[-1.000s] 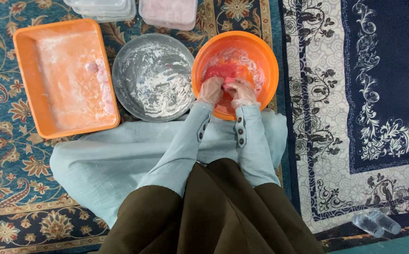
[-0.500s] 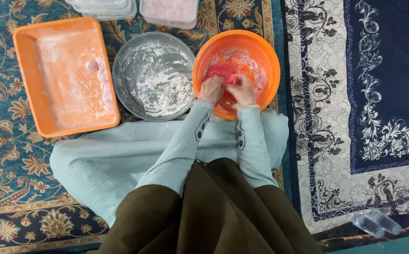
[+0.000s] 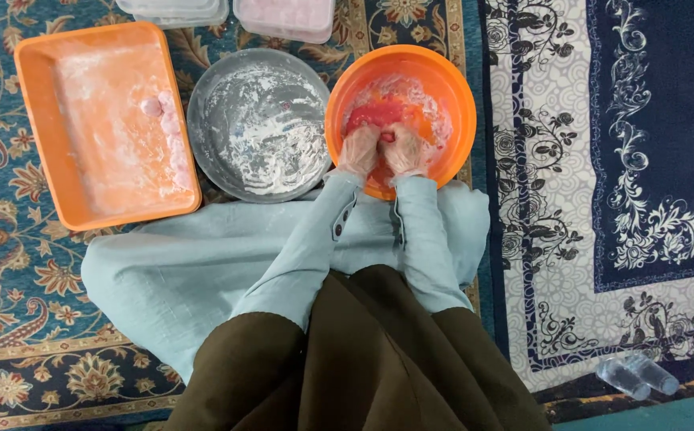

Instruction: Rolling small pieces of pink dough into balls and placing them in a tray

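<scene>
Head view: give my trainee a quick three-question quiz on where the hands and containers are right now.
1. True or false: both hands are inside the orange bowl.
2. What sits between the orange tray and the orange bowl? A) grey floured pan B) water bottle C) plate
3. What colour is the dough under the hands?

Key: 1 true: left hand and right hand both press into it. 2 A, the grey floured pan. 3 pink-red.

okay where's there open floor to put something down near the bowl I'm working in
Open: the white and navy rug right of the orange bowl, down to the clear bottle. Crowded: left, where the metal pan and orange tray sit close together, with lidded containers behind.
</scene>
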